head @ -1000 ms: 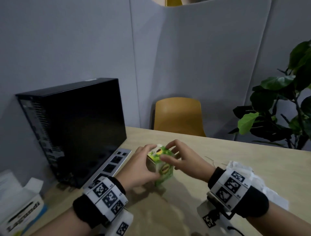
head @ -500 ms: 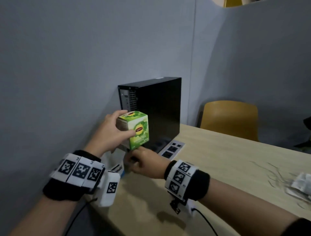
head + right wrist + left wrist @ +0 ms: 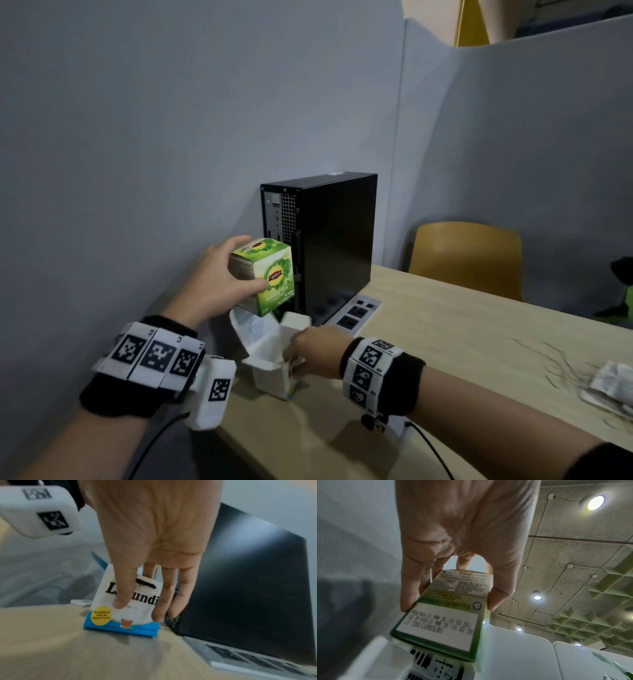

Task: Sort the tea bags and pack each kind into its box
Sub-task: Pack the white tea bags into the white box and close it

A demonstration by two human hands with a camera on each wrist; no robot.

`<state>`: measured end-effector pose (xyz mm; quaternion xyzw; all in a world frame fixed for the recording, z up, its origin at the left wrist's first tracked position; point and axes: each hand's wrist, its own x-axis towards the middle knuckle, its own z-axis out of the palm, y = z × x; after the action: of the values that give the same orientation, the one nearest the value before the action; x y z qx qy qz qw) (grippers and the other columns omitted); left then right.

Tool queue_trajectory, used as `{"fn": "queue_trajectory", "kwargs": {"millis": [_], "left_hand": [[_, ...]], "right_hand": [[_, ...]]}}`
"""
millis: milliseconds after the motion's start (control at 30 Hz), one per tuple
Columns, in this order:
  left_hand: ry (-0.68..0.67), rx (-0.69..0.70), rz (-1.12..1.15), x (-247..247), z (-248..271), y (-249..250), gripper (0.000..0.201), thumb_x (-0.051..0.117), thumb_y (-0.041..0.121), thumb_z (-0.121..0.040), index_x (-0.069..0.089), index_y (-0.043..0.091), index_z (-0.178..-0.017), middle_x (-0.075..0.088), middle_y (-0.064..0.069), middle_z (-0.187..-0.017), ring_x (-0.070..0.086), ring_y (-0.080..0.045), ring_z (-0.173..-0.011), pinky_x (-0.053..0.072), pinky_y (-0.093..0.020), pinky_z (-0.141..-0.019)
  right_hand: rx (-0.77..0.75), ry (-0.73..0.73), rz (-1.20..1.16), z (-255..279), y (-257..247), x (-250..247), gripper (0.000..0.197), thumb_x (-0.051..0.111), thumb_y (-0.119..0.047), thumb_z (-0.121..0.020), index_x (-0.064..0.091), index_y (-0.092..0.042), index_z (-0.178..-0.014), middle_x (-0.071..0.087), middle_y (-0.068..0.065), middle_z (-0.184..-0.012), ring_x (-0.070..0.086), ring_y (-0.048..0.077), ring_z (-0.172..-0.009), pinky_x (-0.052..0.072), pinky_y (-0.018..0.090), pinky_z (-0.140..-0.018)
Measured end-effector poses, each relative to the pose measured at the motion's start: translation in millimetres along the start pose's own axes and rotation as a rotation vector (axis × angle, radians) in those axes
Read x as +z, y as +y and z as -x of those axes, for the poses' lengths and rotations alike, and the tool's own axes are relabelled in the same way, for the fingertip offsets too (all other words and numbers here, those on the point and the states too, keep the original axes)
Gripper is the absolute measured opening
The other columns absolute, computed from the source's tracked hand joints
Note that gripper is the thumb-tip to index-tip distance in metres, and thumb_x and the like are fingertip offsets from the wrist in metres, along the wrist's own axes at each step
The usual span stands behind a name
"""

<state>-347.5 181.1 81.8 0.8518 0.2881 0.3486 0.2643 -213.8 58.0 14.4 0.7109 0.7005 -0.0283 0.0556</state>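
The left hand [image 3: 219, 277] holds the green tea box [image 3: 265, 275] in the air, thumb on its near face and fingers curled round the far side; the left wrist view shows the same pinch across the box, printed underside toward the camera; its lid looks shut. The box hangs just in front of the black computer tower [image 3: 329, 240], at about 12 o'clock from the white tea box [image 3: 274, 356] below it.

The right hand [image 3: 318, 349] reaches in from 3 o'clock and grips the white tea box; in the right wrist view the thumb [image 3: 122, 595] presses its lettered front while the fingers [image 3: 164, 599] curl down its right side next to the tower; the box stands on the wooden table [image 3: 445, 342] at its left end, flaps open upward, blue band at its foot.

The loose tea bags [image 3: 613, 380] lie in a blurred heap well apart at 3 o'clock, by the right edge of the head view; what kinds they are cannot be told.

My judgement: this is the step of setting boxes in order, the green one seemingly filled and being put away, the white one being fetched; no bag is in either hand. The next move probably calls for putting the green box down clear of the white box's flaps, then drawing the white box toward the heap without tipping it, since its top is open.
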Motion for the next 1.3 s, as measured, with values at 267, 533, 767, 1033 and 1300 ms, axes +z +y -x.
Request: {"fn": "queue_trajectory", "kwargs": {"millis": [267,533,767,1033,1300], "left_hand": [[-0.313,-0.107,-0.247,12,18,-25,0.090,0.082,0.022,-0.065,0.033,0.040,-0.138,0.040,-0.005,-0.115,0.048,-0.024,-0.105,0.047,-0.041,-0.094],[-0.509,-0.108,-0.685,34,25,-36,0.078,0.069,0.032,-0.074,0.028,0.043,-0.140,0.037,-0.004,-0.115,0.052,-0.021,-0.104,0.050,-0.032,-0.087],[-0.325,0.198,-0.839,70,31,9,0.080,0.058,0.061,-0.077,0.021,0.035,-0.143,0.024,-0.004,-0.141,0.024,-0.024,-0.131,0.041,-0.039,-0.095],[-0.650,0.184,-0.119,191,30,98,0.086,0.072,0.063,-0.060,0.022,0.051,-0.129,0.017,0.004,-0.126,0.029,-0.024,-0.129,0.035,-0.036,-0.105],[-0.676,0.162,-0.031,254,10,122,0.085,0.082,0.036,-0.064,0.029,0.040,-0.131,0.034,0.001,-0.121,0.049,-0.016,-0.101,0.046,-0.026,-0.077]], "right_hand": [[0.226,-0.158,-0.080,75,57,-9,0.042,0.063,-0.030,-0.086,0.055,-0.019,-0.126,0.062,0.005,-0.121,0.056,0.011,-0.067,0.044,0.025,-0.070],[0.426,-0.106,-0.150,108,102,10,0.038,0.063,-0.033,-0.085,0.058,-0.026,-0.123,0.060,0.004,-0.119,0.045,0.003,-0.052,0.045,0.019,-0.058],[0.479,-0.075,-0.160,125,135,18,0.040,0.064,-0.033,-0.085,0.058,-0.023,-0.123,0.062,0.002,-0.121,0.038,0.000,-0.053,0.042,0.023,-0.065],[0.614,0.270,-0.614,213,189,-2,0.024,0.049,-0.037,-0.094,0.061,-0.024,-0.109,0.061,-0.009,-0.108,0.069,0.017,-0.076,0.044,0.011,-0.051],[1.257,-0.202,-0.346,334,271,64,0.068,0.032,-0.062,-0.090,0.017,-0.027,-0.146,0.029,0.017,-0.149,0.034,0.032,-0.136,0.027,0.040,-0.111]]}}
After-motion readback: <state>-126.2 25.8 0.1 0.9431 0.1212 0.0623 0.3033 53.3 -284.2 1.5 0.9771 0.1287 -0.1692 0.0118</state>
